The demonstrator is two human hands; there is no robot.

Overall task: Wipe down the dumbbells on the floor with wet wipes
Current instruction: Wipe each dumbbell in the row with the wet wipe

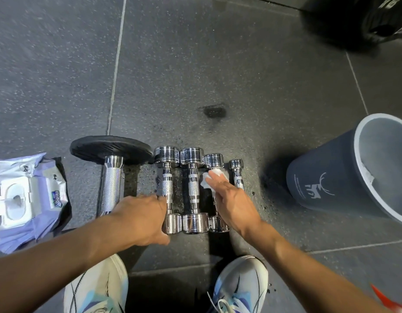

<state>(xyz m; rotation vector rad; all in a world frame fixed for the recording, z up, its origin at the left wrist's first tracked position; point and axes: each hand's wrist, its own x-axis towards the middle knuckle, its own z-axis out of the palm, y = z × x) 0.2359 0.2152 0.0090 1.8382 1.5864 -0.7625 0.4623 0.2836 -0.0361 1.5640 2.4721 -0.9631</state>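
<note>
Dumbbells [191, 190], four chrome ones, lie side by side on the dark rubber floor [218, 64], handles pointing away from the person. Far left: an open pack of wet wipes [26, 197], lid flipped up. Next, a bigger bar [112, 188] with a black weight plate [109, 149] at its far end. Left hand [143, 219] rests at the near end of the leftmost chrome dumbbell [168, 189], fingers curled against its handle; whether the grip is closed around it, cannot tell. Right hand [231, 202] lies over the third dumbbell [214, 161], fingers flat, pressing a white wipe [212, 179] onto the handle near its far head. The smallest dumbbell [237, 172] sits just beside it. Far right: a grey bucket [326, 177]. Two pale shoes [238, 288] at the bottom edge.
</note>
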